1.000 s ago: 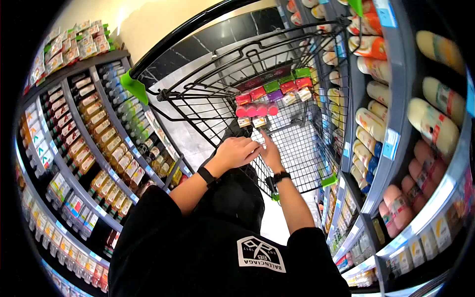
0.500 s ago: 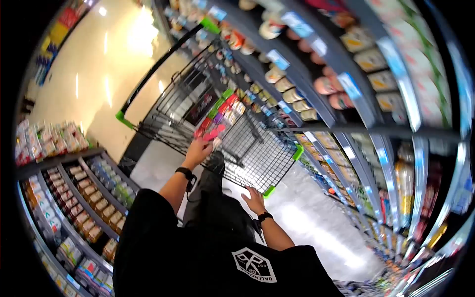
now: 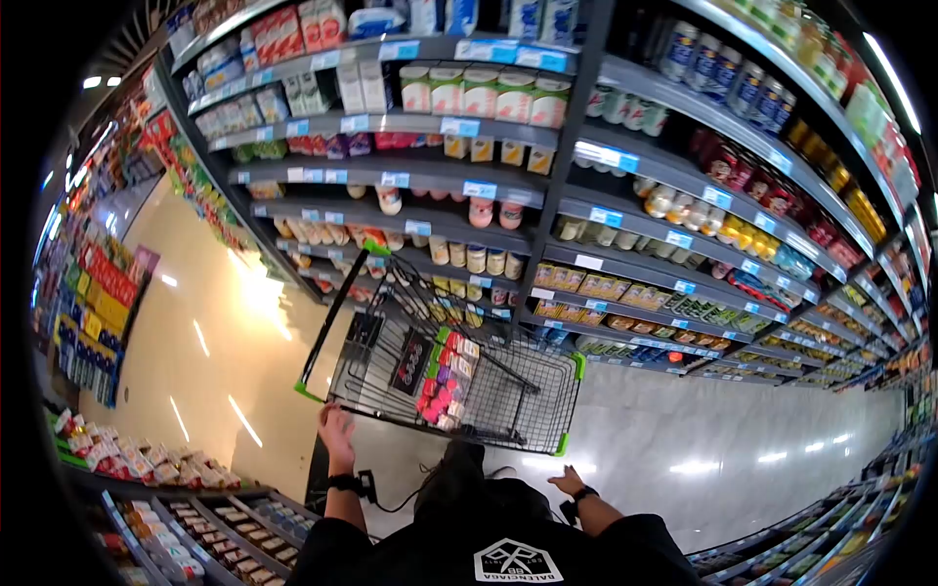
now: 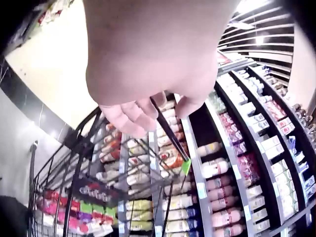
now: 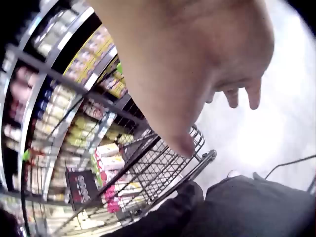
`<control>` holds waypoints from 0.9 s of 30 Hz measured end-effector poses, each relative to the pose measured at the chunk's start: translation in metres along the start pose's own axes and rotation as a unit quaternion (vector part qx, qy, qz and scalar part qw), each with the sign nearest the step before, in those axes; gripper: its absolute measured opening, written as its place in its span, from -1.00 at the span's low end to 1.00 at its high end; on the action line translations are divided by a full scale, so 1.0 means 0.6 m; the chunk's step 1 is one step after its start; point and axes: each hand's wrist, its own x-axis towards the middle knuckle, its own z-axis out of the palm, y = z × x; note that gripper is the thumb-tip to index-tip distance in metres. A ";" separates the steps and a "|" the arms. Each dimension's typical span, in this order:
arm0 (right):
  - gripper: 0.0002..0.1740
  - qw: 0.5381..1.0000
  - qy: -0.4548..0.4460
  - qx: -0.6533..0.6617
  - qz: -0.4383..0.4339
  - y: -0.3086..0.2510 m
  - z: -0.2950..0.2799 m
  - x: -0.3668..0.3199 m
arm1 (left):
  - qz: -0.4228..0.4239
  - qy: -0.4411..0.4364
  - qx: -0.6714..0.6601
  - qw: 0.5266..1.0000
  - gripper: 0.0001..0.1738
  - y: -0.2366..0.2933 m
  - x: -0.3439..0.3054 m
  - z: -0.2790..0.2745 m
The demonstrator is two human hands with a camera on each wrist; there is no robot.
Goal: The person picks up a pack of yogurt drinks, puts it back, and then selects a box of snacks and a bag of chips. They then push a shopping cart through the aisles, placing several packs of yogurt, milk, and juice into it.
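My left hand [image 3: 337, 436] is beside the near green corner of the shopping cart [image 3: 508, 438], its fingers loosely extended. In the left wrist view, the cart's handle [image 4: 172, 132] runs out from below that hand [image 4: 153, 64]; contact cannot be told. With fingers spread, my right hand [image 3: 567, 481] hangs below the cart's right end, holding nothing. The right wrist view shows this hand [image 5: 212, 64] over the floor and cart side. Pink items [image 3: 439, 399] and colourful boxes [image 3: 459, 367] lie inside the cart.
Tall shelves [image 3: 508, 132] of bottles, cans and cartons stand beyond the cart. Another shelf unit [image 3: 210, 523] is at the lower left. Grey floor [image 3: 703, 420] extends right; cream floor [image 3: 210, 322] lies left. A stacked display [image 3: 98, 313] stands farther left.
The view has swung from the close shelves to a wider aisle. My hands, together at first, have moved apart; the left has left the pink items and moved toward the cart's handle end.
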 end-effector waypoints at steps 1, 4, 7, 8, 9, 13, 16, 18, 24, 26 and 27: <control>0.29 0.997 0.022 0.070 0.034 0.015 -0.007 -0.038 | 0.010 0.011 0.029 0.999 -0.67 0.010 0.001 -0.018; 0.14 0.937 0.226 0.260 0.057 0.076 0.038 -0.141 | 0.041 0.072 0.097 0.992 -0.56 0.023 0.040 -0.072; -0.14 0.939 0.268 0.184 0.112 0.138 0.067 -0.212 | 0.088 0.099 0.126 0.983 -0.48 0.057 0.017 -0.053; -0.26 0.977 0.195 0.078 0.036 0.264 0.132 -0.154 | 0.125 0.127 0.139 0.974 -0.44 0.069 0.008 -0.037; -0.25 0.959 0.242 0.114 0.097 0.248 0.141 -0.197 | 0.125 0.118 0.141 0.975 -0.44 0.050 0.036 -0.047; -0.28 0.887 0.260 0.298 0.238 0.173 0.119 -0.325 | 0.290 0.040 0.476 0.829 -0.33 -0.016 0.132 -0.055; -0.50 0.874 0.271 0.345 0.211 0.137 0.114 -0.365 | 0.228 -0.040 0.601 0.765 -0.33 0.014 0.075 0.045; -0.57 0.893 0.218 0.360 0.160 0.143 0.103 -0.361 | 0.148 -0.050 0.667 0.728 -0.35 0.021 0.047 0.094; -0.46 0.846 0.245 0.460 0.115 0.146 0.097 -0.285 | 0.201 -0.109 0.670 0.707 -0.65 -0.060 0.119 0.095; -0.43 0.829 0.224 0.495 0.137 0.093 0.049 -0.299 | 0.261 -0.101 0.659 0.698 -0.68 -0.060 0.108 0.118; -0.41 0.821 0.222 0.509 0.127 0.078 0.040 -0.297 | 0.263 -0.106 0.662 0.694 -0.68 -0.057 0.109 0.124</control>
